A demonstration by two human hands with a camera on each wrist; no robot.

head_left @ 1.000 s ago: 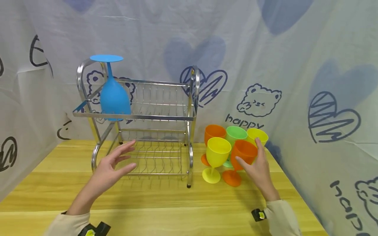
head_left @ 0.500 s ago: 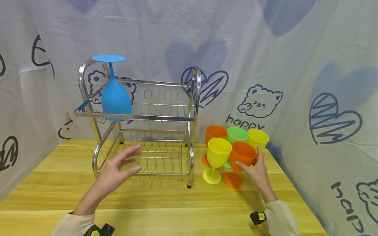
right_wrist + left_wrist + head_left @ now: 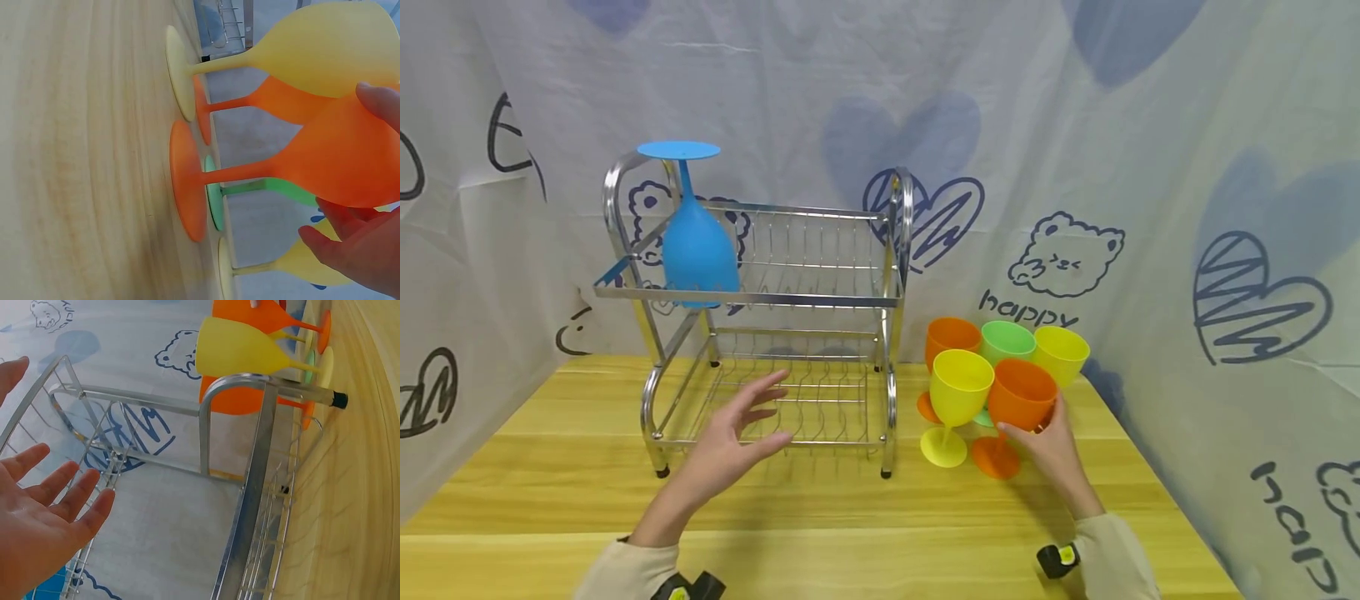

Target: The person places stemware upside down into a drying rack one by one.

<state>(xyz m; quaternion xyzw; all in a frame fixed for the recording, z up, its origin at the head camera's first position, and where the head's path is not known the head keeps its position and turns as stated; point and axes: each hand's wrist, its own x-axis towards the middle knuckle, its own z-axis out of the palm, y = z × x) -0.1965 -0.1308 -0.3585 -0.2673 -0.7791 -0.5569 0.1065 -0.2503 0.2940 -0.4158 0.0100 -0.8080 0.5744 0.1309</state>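
So the whole corner is hung with pale cloth (image 3: 790, 100) covered in hearts and doodled bears, and the desk (image 3: 850, 542) below is yellowish wood grain. A two-tier metal rack (image 3: 820, 300) takes up the left and middle, with a blue goblet (image 3: 700, 254) upside down at the left end of the top tier, foot in the air.

Right of the rack there's a little crowd of upright goblets: a rear orange goblet (image 3: 953, 335), a green goblet (image 3: 1009, 340) and a rear yellow goblet (image 3: 1060, 354) at the back, then a front yellow goblet (image 3: 961, 387) and the front orange goblet (image 3: 1021, 398) nearer the person.

The right hand (image 3: 1051, 442) has that last one by the bowl, thumb on one side, fingers on the other. Can't tell if its foot touches the desk. Left hand (image 3: 730, 450) isn't holding anything, just hovering in front of the rack, fingers spread and thumb out
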